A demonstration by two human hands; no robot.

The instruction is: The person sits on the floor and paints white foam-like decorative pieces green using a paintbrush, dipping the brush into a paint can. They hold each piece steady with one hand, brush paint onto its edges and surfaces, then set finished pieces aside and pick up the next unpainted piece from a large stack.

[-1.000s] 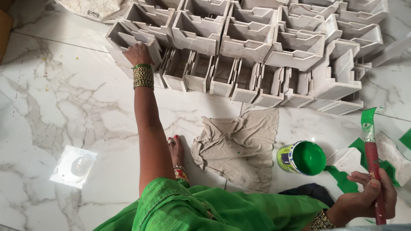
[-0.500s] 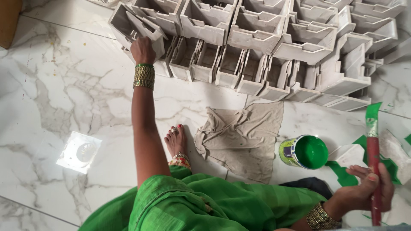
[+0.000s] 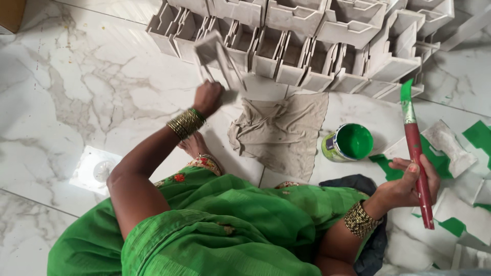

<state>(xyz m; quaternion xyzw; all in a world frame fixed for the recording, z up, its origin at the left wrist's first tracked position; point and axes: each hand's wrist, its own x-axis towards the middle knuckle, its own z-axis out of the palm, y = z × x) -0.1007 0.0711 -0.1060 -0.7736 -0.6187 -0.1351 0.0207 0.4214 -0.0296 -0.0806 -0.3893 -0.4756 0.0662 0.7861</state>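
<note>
My left hand (image 3: 208, 98) grips a white moulded holder (image 3: 217, 56) and holds it tilted, lifted off the stacked rows of similar white holders (image 3: 307, 46) at the top. My right hand (image 3: 409, 181) is closed around the red handle of a paintbrush (image 3: 415, 148), whose green-coated bristles point upward. An open tin of green paint (image 3: 350, 143) stands on the floor between my hands, just right of a crumpled beige cloth (image 3: 281, 130).
White pieces partly painted green (image 3: 460, 153) lie on the marble floor (image 3: 76, 76) at the right. A small clear square lid (image 3: 94, 168) lies at the left. My foot (image 3: 197, 148) rests beside the cloth. A brown box corner (image 3: 11, 13) shows top left.
My left hand has pulled one white holder off the stack and drawn it toward me. The right hand keeps the brush upright, nearly still.
</note>
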